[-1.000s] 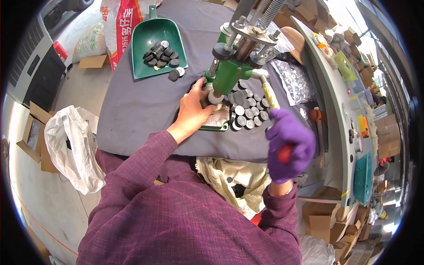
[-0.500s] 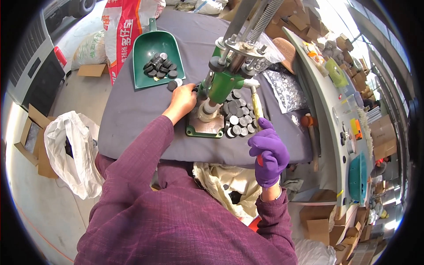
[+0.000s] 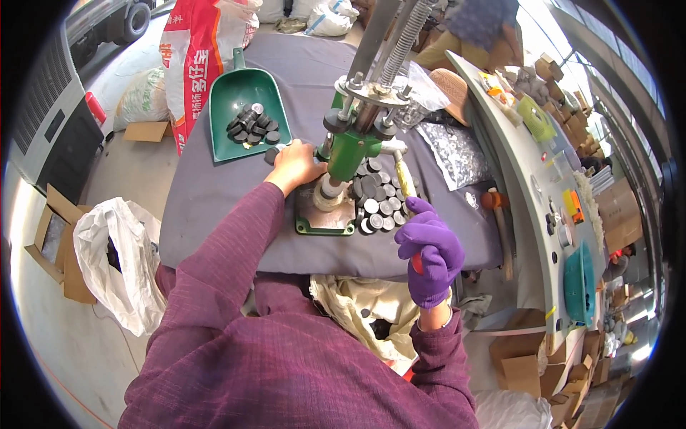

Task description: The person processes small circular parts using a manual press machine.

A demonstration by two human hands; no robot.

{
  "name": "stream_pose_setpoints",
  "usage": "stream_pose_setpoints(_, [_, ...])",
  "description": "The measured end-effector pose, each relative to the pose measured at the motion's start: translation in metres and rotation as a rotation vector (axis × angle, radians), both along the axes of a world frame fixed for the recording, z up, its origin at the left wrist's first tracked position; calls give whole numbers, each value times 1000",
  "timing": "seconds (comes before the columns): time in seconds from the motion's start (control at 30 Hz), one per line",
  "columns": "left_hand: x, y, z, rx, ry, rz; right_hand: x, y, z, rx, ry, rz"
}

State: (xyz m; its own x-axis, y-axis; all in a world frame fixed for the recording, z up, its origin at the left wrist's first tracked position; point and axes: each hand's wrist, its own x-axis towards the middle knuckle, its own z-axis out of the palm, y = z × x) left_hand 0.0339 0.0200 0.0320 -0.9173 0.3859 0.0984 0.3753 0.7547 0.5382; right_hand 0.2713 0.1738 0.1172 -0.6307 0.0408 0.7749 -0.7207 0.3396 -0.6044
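My bare left hand [image 3: 295, 169] is just left of the green hand press [image 3: 346, 154], fingers curled. What its fingertips hold, if anything, is hidden. Beside its knuckles lies a black round cap [image 3: 271, 155]. My right hand [image 3: 431, 252], in a purple glove, is closed around the press lever [image 3: 402, 171], which has yellow wrapping and a red end. Under the press ram, a pale round die [image 3: 330, 199] sits on the metal base [image 3: 325, 219]. Several black and grey round caps [image 3: 379, 204] lie right of the base. More black caps [image 3: 251, 126] rest in a green dustpan [image 3: 277, 95].
A bag of small clear parts [image 3: 457, 154] and a hammer [image 3: 506, 236] lie right of the press. An open cream sack [image 3: 368, 311] hangs below the table's front edge. A white sack [image 3: 114, 250] stands at left. A person [image 3: 479, 36] is at the back.
My left hand has shifted slightly away from me, covering a pale cap beside the dustpan. My right hand stays on the lever. A person has come into view behind the table.
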Motion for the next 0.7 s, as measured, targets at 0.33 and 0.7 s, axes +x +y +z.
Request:
stream_pose_setpoints(0.33, [-31,-8,-57,133,307,110,-3,-5,-2,-42,63,7])
stream_pose_setpoints(0.7, [-48,-25,-33,-55,27,-243,-3,-6,-1,-44,66,-5])
